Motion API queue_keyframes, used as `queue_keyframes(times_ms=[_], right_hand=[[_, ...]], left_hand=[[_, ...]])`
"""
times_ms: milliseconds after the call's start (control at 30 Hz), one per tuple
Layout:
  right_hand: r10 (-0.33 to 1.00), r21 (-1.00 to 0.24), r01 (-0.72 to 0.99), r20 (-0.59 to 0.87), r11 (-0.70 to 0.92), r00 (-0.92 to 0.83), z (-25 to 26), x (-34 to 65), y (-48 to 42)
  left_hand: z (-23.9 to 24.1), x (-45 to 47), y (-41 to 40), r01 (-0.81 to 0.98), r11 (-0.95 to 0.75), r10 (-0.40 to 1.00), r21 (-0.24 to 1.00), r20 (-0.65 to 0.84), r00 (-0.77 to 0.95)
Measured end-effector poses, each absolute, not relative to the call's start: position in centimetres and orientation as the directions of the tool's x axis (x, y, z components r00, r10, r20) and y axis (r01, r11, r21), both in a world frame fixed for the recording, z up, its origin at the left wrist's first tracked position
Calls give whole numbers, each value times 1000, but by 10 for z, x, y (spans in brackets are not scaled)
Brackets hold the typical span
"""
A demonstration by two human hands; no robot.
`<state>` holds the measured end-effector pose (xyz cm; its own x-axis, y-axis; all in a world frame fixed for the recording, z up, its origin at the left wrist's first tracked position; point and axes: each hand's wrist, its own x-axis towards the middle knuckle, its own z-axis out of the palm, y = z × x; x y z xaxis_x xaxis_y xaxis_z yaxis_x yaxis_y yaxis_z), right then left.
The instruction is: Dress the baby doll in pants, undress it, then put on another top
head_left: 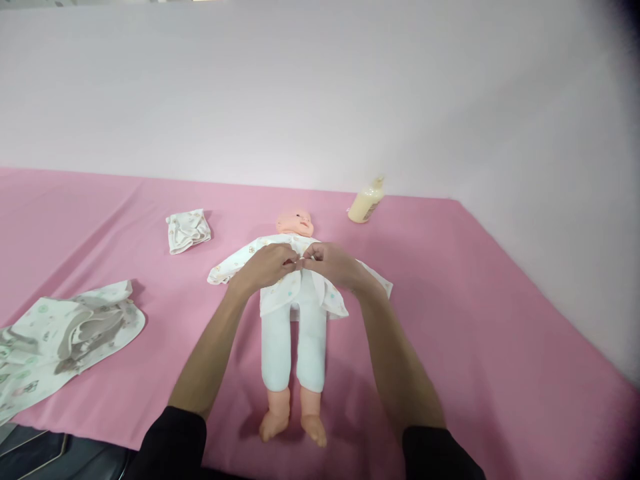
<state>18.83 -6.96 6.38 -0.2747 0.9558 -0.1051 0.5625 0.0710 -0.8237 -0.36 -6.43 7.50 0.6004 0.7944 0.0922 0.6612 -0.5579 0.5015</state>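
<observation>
A baby doll (313,427) lies on its back, feet toward me, in pale trousers (276,347) and a white patterned baby jacket (245,255). The jacket's sleeves spread out to both sides, and its lower front hangs apart over the trousers. At the doll's chest, my left hand (273,265) pinches the jacket's front. Close beside it my right hand (330,263) also pinches the jacket's front, the fingertips of both hands nearly meeting. The small piece of fabric or fastening between the fingers is too small to make out.
A pink cloth (450,320) covers the table, with a white wall behind. A folded white cloth (189,231) lies left of the doll's head. A pump bottle (367,203) stands at the back right. A crumpled printed garment (75,340) lies at the left, above a dark object (65,457).
</observation>
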Motion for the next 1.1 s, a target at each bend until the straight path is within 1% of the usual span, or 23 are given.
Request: queue_keyframes(times_ms=[167, 300, 433, 500, 567, 633, 867, 1100], right_hand=[[937, -852, 520, -140, 51, -321, 63, 194, -69], [923, -842, 533, -134, 86, -361, 69, 196, -72], [911, -831, 533, -87, 157, -404, 74, 195, -75], [911, -829, 534, -76, 168, -405, 75, 194, -76], [913, -822, 544, -79, 167, -399, 76, 193, -77], [916, -811, 563, -91, 160, -391, 77, 193, -77], [918, -777, 616, -143, 127, -369, 77, 195, -77], [911, -760, 641, -186, 104, -368, 77, 196, -76]], left_hand=[[75, -4, -65, 666, -534, 808, 521, 82, 584], [74, -5, -63, 646, -532, 799, 547, 74, 597], [73, -7, -61, 578, -465, 802, 671, 43, 596], [75, -9, -61, 545, -401, 806, 736, 1, 592], [77, -9, -63, 533, -343, 801, 774, -55, 596], [80, -9, -65, 538, -320, 792, 780, -92, 604], [83, -8, -64, 582, -345, 792, 736, -105, 602], [83, -11, -62, 566, -343, 760, 750, -133, 637]])
